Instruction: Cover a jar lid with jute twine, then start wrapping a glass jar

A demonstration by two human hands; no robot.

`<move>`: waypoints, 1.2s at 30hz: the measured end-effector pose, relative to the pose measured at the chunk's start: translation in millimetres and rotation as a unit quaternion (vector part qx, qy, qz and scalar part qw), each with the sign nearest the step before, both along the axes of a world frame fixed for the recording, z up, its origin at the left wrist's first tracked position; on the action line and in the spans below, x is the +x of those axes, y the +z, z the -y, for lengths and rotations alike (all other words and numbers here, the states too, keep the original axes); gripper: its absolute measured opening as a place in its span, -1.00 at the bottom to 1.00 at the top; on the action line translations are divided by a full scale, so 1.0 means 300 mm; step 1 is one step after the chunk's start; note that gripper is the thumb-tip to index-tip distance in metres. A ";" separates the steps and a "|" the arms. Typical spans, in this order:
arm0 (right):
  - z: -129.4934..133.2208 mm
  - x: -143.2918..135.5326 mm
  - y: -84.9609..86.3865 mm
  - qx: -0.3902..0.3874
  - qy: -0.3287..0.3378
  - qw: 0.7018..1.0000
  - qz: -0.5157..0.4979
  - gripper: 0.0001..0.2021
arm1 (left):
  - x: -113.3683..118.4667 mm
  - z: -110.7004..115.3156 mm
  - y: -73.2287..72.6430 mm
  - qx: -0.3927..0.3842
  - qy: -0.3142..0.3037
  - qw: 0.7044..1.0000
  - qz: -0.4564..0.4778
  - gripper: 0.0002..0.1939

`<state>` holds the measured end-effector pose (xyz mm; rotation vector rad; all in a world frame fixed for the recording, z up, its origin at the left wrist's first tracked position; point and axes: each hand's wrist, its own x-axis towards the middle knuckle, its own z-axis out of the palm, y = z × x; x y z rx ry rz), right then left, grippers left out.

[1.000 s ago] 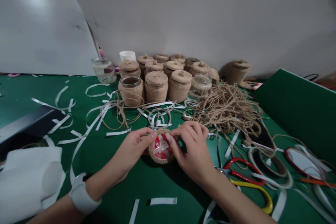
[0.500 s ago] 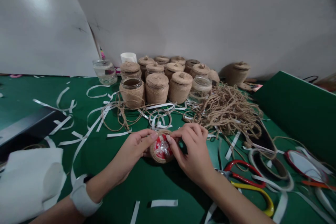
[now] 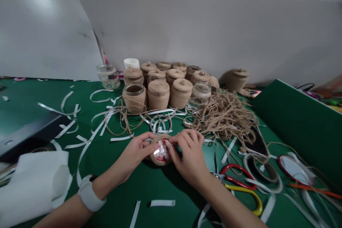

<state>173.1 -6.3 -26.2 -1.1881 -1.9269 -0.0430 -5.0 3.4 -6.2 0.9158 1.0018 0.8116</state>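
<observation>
Two bare hands hold one round disc (image 3: 161,152) low over the green table (image 3: 120,199), near the middle of the view. The disc has a rim of coiled brown rope and a shiny clear face with red patches. Fingers of the left hand (image 3: 133,154) are closed on its left rim, the thumb lying over the face; fingers of the right hand (image 3: 188,152) are pinched at its upper right edge.

Materials: rope-wrapped jars (image 3: 158,96) are squat, round-shouldered and ridged; strips (image 3: 162,203) are flat, white and partly curled; the rope heap (image 3: 227,114) is loose and tangled.

Counts: eleven wrapped jars are grouped behind the disc, two of them lidless, and one lidded jar (image 3: 236,80) is well apart to the right. Two clear glass jars (image 3: 108,77) flank the front row, beside one stack of white cups (image 3: 131,63). One red handle (image 3: 236,176) and one yellow handle (image 3: 251,197) lie near the right forearm.

Compared with the preceding frame, the left thumb reaches farther over the disc, less red shows beneath glare, and the top edge of the grey panel (image 3: 187,25) has entered view.
</observation>
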 end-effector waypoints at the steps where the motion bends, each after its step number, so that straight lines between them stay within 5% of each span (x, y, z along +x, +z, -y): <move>1: -0.001 -0.001 0.000 0.001 0.001 1.000 -0.001 -0.91 | -0.001 -0.002 0.000 0.004 0.001 1.000 0.003 -0.61; 22: -0.002 -0.001 -0.011 -0.068 0.022 0.997 -0.002 -0.85 | -0.011 -0.029 -0.011 -0.002 -0.019 1.000 -0.017 -0.51; 29: -0.013 0.032 0.054 -0.132 0.019 0.991 0.025 -0.88 | -0.007 -0.021 0.001 -0.012 0.018 0.999 -0.036 -0.60; 36: 0.026 0.021 0.098 -0.163 -0.052 0.985 -0.013 -0.93 | -0.007 -0.005 0.006 0.015 0.018 0.999 -0.045 -0.62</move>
